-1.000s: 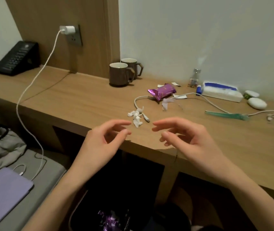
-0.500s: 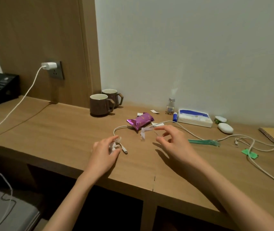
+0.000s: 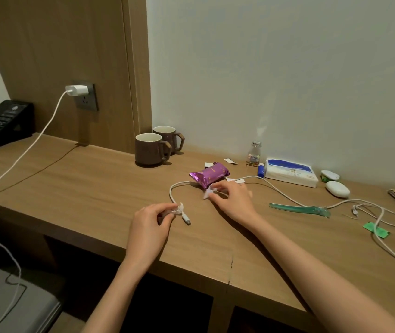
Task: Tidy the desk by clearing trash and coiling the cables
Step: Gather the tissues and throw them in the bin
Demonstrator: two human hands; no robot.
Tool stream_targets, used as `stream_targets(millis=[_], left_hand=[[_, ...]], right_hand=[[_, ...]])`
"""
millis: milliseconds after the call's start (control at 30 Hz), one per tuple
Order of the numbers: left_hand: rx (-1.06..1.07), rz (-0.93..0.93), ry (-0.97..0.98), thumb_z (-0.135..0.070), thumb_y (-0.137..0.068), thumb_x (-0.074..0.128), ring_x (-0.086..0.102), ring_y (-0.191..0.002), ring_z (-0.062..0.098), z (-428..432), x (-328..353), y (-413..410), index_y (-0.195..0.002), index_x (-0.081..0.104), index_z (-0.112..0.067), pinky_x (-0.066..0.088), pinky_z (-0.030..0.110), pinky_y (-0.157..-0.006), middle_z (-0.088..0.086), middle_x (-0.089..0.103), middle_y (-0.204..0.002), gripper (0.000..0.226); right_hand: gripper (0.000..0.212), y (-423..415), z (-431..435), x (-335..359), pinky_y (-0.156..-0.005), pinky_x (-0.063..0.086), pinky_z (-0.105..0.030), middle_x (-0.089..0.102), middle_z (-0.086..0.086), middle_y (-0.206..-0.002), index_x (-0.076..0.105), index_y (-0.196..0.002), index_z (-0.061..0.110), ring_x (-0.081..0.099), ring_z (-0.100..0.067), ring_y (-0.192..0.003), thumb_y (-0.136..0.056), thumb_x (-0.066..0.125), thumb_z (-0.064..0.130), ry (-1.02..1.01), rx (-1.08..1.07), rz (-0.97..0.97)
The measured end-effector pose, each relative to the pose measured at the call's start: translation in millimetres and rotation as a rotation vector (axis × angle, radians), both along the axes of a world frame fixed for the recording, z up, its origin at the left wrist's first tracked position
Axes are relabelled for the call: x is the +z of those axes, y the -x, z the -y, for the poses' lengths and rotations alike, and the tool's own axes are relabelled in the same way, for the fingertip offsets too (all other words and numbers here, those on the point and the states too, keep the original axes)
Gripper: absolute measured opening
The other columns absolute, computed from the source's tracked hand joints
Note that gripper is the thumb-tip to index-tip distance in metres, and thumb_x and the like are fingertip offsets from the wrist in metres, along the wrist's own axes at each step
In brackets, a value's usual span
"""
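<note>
Two: white scrap (image 3: 179, 210), left hand (image 3: 148, 227); seemingly clear wrapper (image 3: 206, 193), right hand (image 3: 234, 200).

Left hand (image 3: 150, 228) pinches white paper scrap (image 3: 179, 209); right hand (image 3: 233, 201) pinches pale wrapper scrap (image 3: 207, 193); purple packet (image 3: 210, 175) just beyond.

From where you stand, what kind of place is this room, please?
Probably a hotel room: a black desk phone sits at the end of a long wooden desk, and two matching brown mugs stand by the wall, below a wall socket.
</note>
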State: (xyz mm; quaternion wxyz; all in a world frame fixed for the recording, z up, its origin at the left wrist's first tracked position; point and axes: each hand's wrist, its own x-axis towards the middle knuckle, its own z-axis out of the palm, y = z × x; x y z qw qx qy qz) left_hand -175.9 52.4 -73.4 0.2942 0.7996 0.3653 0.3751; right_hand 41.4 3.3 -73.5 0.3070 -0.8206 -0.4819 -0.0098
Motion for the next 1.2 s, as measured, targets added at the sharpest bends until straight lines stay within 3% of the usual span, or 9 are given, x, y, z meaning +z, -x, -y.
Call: stream_targets(millis=[133,267,367,500,667,800,1000,1100,1200], left_hand=[[0.005,0.020,0.021,-0.019,-0.086,0.065,0.060,-0.082,-0.004,1.6,2.1,1.0,-0.109,0.069,-0.027,0.044,0.006,-0.065,-0.017,0.067,-0.089,0.025],[0.002,0.036,0.038,-0.018,-0.086,0.065,0.058,-0.082,-0.007,3.5,3.4,3.3,-0.108,0.070,-0.028,0.043,0.002,-0.063,-0.022,0.064,-0.087,0.025],[-0.015,0.069,0.077,-0.019,-0.086,0.065,0.058,-0.085,-0.008,2.9,4.2,7.1,-0.108,0.070,-0.029,0.043,0.000,-0.065,-0.021,0.065,-0.091,0.025],[-0.080,0.182,0.185,-0.015,-0.087,0.063,0.060,-0.097,0.002,2.6,8.9,18.8,-0.108,0.069,-0.030,0.047,0.014,-0.080,-0.010,0.069,-0.104,0.026],[-0.116,0.261,0.204,-0.013,-0.087,0.063,0.061,-0.099,0.004,14.5,16.3,49.2,-0.110,0.069,-0.026,0.046,0.014,-0.079,-0.009,0.069,-0.105,0.027],[-0.137,0.295,0.156,-0.015,-0.086,0.064,0.063,-0.095,0.004,26.1,23.9,77.0,-0.107,0.070,-0.029,0.048,0.018,-0.082,-0.014,0.071,-0.099,0.026],[-0.167,0.261,0.121,-0.018,-0.086,0.063,0.063,-0.098,0.005,39.8,27.6,119.2,-0.110,0.069,-0.028,0.048,0.023,-0.085,-0.012,0.071,-0.102,0.027],[-0.162,0.208,0.131,-0.017,-0.086,0.064,0.064,-0.092,0.000,41.9,16.6,138.4,-0.106,0.071,-0.030,0.048,0.014,-0.077,-0.016,0.072,-0.096,0.025],[-0.152,0.128,0.166,-0.017,-0.086,0.064,0.064,-0.083,0.000,38.7,-4.6,155.7,-0.104,0.071,-0.031,0.047,0.012,-0.071,-0.015,0.072,-0.090,0.024]], right_hand=[[0.013,3.7,6.7,3.5,-0.078,0.047,-0.024,0.073,0.001,-0.094,0.076,-0.094,0.017,0.060,-0.009,-0.084,-0.086,0.065,0.017,-0.123,0.093,0.014],[0.023,8.7,14.1,4.3,-0.083,0.051,-0.027,0.074,-0.003,-0.093,0.076,-0.094,0.013,0.065,-0.012,-0.085,-0.083,0.062,-0.001,-0.163,0.130,0.054],[0.025,13.7,25.0,10.2,-0.086,0.051,-0.021,0.074,-0.002,-0.097,0.075,-0.100,0.013,0.063,-0.007,-0.087,-0.084,0.062,-0.002,-0.202,0.121,0.015],[0.028,28.2,49.3,25.6,-0.085,0.053,-0.024,0.070,0.003,-0.100,0.072,-0.106,0.017,0.061,-0.006,-0.090,-0.086,0.062,0.000,-0.277,0.128,-0.011],[0.038,46.2,82.6,48.8,-0.085,0.054,-0.021,0.068,0.002,-0.114,0.065,-0.116,0.018,0.063,-0.003,-0.096,-0.085,0.063,-0.005,-0.406,0.235,0.134],[0.045,66.5,101.8,64.8,-0.088,0.049,-0.011,0.067,0.008,-0.109,0.054,-0.127,0.018,0.063,0.005,-0.101,-0.086,0.066,0.004,-0.435,0.298,0.012],[0.025,108.8,116.4,70.1,-0.077,0.056,-0.018,0.073,0.005,-0.095,0.069,-0.107,0.013,0.070,-0.001,-0.085,-0.082,0.069,0.010,-0.397,0.471,-0.213],[0.018,136.5,115.4,58.6,-0.071,0.056,-0.017,0.073,0.002,-0.088,0.073,-0.098,0.010,0.072,-0.006,-0.077,-0.080,0.070,0.009,-0.336,0.570,-0.301],[0.011,159.8,106.5,33.6,-0.069,0.060,-0.029,0.074,-0.002,-0.081,0.074,-0.091,0.008,0.072,-0.011,-0.069,-0.080,0.073,0.010,-0.225,0.623,-0.344]])
